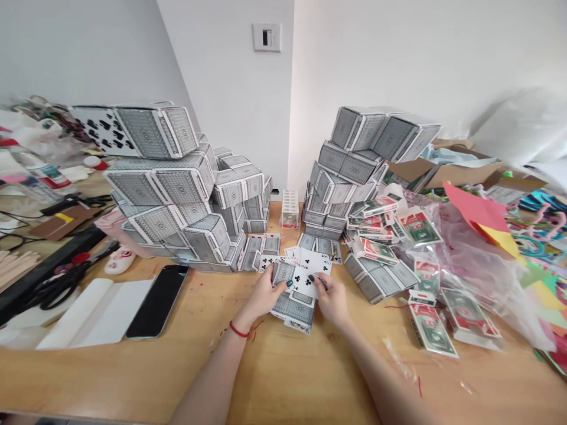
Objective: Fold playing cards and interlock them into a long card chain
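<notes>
In the middle of the table, my left hand (264, 295), with a red string on its wrist, is closed on a grey-backed playing card (282, 272). My right hand (331, 298) pinches a white club playing card (312, 268) by its lower right part, close beside the other card. Beneath both hands lies a folded grey-backed card piece (295, 311), partly covered. Just beyond are more loose grey-backed cards (262, 248). Stepped stacks of boxes folded from cards rise on the left (177, 177) and on the right (349, 159).
A black phone (158, 301), white paper (100, 313) and black scissors (66, 277) lie left. Right of my hands are a card-box block (376, 280), red-green card packs (432, 330) and plastic wrapping (491, 295). A clear case of cards (290, 209) stands near the wall.
</notes>
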### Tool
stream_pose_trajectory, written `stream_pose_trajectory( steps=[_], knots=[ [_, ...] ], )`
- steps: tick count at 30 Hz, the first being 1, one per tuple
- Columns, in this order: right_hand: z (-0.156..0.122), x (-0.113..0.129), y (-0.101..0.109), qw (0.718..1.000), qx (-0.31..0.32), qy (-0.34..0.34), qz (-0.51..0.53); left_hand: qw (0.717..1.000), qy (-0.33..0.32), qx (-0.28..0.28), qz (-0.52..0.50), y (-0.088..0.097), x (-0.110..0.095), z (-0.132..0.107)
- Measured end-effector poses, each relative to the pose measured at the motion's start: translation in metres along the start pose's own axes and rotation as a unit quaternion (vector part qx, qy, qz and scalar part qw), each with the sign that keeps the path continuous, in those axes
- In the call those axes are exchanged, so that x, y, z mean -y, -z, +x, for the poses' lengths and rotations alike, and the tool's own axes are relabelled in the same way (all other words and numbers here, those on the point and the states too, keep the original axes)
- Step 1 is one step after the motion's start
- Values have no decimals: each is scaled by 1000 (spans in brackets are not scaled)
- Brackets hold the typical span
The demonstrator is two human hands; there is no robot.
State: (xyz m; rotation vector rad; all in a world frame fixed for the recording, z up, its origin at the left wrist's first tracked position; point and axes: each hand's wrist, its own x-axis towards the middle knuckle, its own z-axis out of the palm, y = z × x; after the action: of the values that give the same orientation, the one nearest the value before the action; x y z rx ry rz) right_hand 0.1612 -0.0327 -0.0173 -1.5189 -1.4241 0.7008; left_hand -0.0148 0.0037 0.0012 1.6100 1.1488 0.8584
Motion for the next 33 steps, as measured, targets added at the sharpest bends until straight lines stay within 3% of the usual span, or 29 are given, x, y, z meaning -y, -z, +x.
stream_pose_trajectory(
  steps=[9,17,22,28,33],
  knots=[
    [-1,-1,-5,995,17,-35,90,1000,6,-5,4,-4,3,0],
    [0,-4,-6,991,52,-49,115,998,-6,63,-32,-9,11,-1],
    [4,0,-1,989,103,-52,97,996,12,72,-49,-7,16,2],
    [10,-2,14,974,210,-72,51,997,22,54,-51,-1,15,4],
    [7,-8,6,982,147,-77,88,998,28,40,-49,-3,15,4]
  ],
)
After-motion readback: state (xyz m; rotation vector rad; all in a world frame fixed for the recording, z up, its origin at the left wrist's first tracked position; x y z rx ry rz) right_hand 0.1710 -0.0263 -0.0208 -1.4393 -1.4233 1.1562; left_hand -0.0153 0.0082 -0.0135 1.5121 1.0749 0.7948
